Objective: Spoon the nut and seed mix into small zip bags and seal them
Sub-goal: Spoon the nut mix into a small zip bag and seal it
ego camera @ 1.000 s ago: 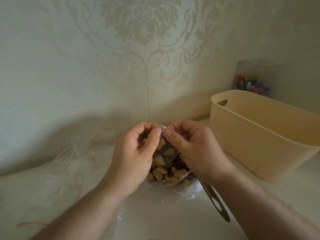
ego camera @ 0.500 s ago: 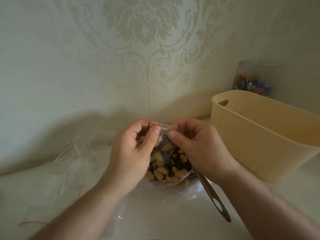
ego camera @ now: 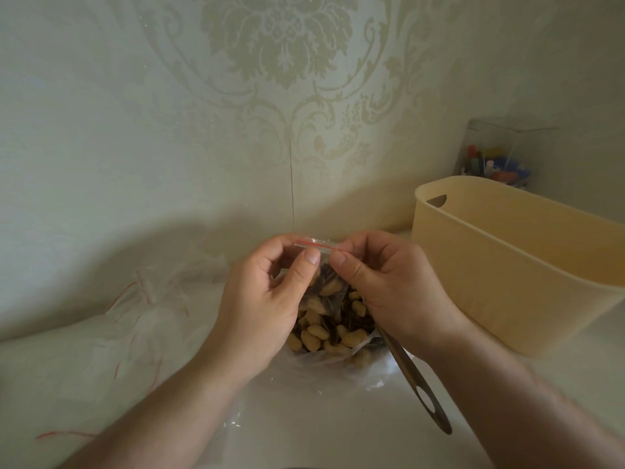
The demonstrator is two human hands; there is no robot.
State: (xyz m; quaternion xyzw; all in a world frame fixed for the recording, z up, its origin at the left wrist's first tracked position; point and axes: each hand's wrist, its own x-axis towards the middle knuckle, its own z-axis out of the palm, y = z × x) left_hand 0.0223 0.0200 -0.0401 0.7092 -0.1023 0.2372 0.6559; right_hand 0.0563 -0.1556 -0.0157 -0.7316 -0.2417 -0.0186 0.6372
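Both hands meet above the middle of the pale desk [ego camera: 321, 431], close to its back edge where the patterned wall [ego camera: 277, 96] rises. The left hand [ego camera: 260, 306] pinches the top of a small zip bag [ego camera: 329, 292] between thumb and curled fingers, its thumb tip lying on the clear plastic just under the red zip strip [ego camera: 313, 244]. The right hand [ego camera: 389, 289] pinches the same top edge from the other side, its thumb tip close beside the left thumb, so that both hands are clamped on the bag's mouth with the strip stretched between them. The bag hangs upright from this grip and is filled with pale nuts and dark seeds. Directly beneath it lies a larger clear bag of nut and seed mix [ego camera: 324, 340], resting on the desk, its plastic spread toward the front edge. A wooden spoon handle [ego camera: 419, 390] with a hole near its end slants out from under the right hand toward the front right of the desk; its bowl is hidden. A heap of empty zip bags [ego camera: 145, 316] with red strips lies toward the left edge. A beige plastic basket [ego camera: 500, 275] stands along the right edge, and behind it, in the back right corner, stands a clear box of coloured items [ego camera: 497, 157].
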